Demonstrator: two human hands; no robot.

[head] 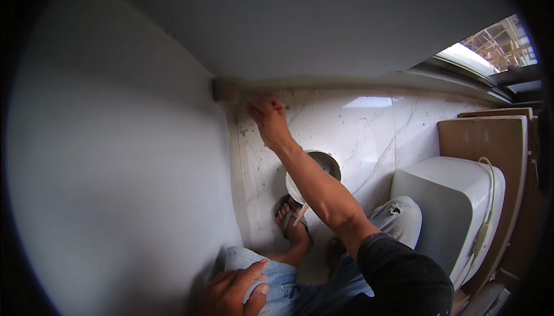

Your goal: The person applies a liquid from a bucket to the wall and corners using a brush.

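Note:
My right hand (269,119) is stretched out near the corner where the grey wall (303,34) meets the marble-patterned tiled floor (368,143). Its fingers are curled and blurred, and whether they hold anything cannot be made out. Under my right forearm stands a white bucket (295,188), partly hidden, with a dark inside. A thin light stick-like piece (301,214) shows between the bucket and my sandalled foot (291,216). My left hand (238,290) rests on my left knee, over light blue jeans (283,272), with nothing seen in it.
A pale wall (130,164) rises close on the left. On the right stand a white rounded appliance or basin-like object (433,186) with a cable (492,186), and cardboard boxes (484,138) behind it. A dark-framed window (497,52) is at the upper right. Small specks dot the floor.

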